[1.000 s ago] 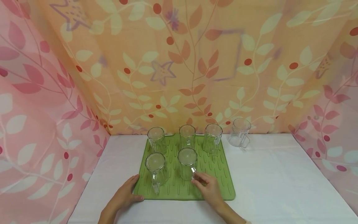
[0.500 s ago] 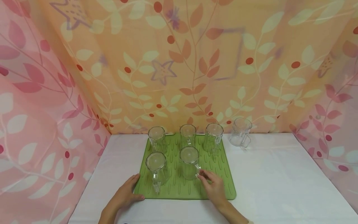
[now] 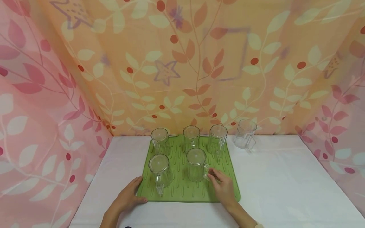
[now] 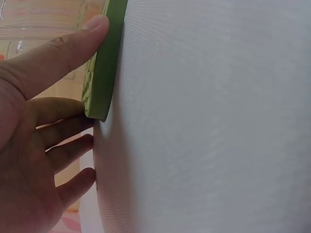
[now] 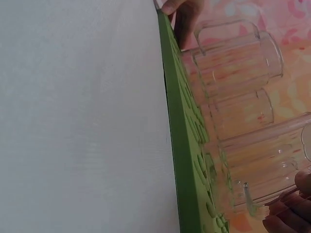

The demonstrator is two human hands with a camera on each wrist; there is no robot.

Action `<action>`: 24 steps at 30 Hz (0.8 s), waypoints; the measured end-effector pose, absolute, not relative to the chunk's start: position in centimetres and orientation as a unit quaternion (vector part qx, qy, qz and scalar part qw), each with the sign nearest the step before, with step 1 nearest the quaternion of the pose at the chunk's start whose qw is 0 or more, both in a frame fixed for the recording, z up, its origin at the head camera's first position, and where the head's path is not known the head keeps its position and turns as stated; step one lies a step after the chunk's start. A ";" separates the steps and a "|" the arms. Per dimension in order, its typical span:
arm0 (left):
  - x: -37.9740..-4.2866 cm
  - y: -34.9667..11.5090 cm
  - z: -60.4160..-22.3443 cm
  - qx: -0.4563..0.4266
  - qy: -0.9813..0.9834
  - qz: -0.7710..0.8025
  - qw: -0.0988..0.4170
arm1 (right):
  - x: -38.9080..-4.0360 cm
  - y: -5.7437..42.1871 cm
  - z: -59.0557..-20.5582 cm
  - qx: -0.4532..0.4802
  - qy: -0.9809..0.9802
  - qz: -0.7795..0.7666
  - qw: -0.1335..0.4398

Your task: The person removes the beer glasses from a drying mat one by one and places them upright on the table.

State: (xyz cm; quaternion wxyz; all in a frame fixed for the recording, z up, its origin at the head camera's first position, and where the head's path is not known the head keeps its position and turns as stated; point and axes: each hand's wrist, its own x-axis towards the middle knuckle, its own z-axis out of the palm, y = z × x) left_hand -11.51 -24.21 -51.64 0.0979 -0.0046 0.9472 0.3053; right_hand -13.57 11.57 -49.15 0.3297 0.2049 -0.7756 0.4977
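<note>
My right hand (image 3: 224, 187) pinches the handle of a clear glass mug (image 3: 196, 171) at the front middle of a green ridged mat (image 3: 182, 195). Its closed base faces up, and its handle points to the right. In the right wrist view, the fingertips (image 5: 290, 213) are at that handle, partly cut off by the frame. My left hand (image 3: 127, 197) rests at the mat's front-left corner, fingers spread. In the left wrist view, its thumb (image 4: 65, 53) lies along the mat's edge (image 4: 108, 68), and the other fingertips touch the mat's side or the cloth.
Another upside-down mug (image 3: 160, 172) stands front left on the mat. Behind are back-left (image 3: 160, 141), back-middle (image 3: 191, 139) and back-right mugs (image 3: 218, 139). One more glass mug (image 3: 246, 136) stands upright on the white cloth (image 3: 285, 177), right of the mat. A patterned curtain (image 3: 182, 79) hangs behind.
The pinched mug has shifted right across the mat, its handle turning further to the right. My right hand has moved right with it; the left hand has stayed put.
</note>
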 end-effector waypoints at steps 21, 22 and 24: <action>-11.6 -24.3 -52.0 -0.011 0.947 0.305 0.100 | -13.9 12.0 -49.3 0.209 -0.777 0.488 0.338; -11.6 -24.3 -52.0 -0.013 0.946 0.307 0.101 | -13.9 12.1 -49.3 0.211 -0.776 0.488 0.338; -11.7 -24.3 -52.0 -0.012 0.946 0.307 0.101 | -13.9 12.1 -49.3 0.214 -0.775 0.488 0.339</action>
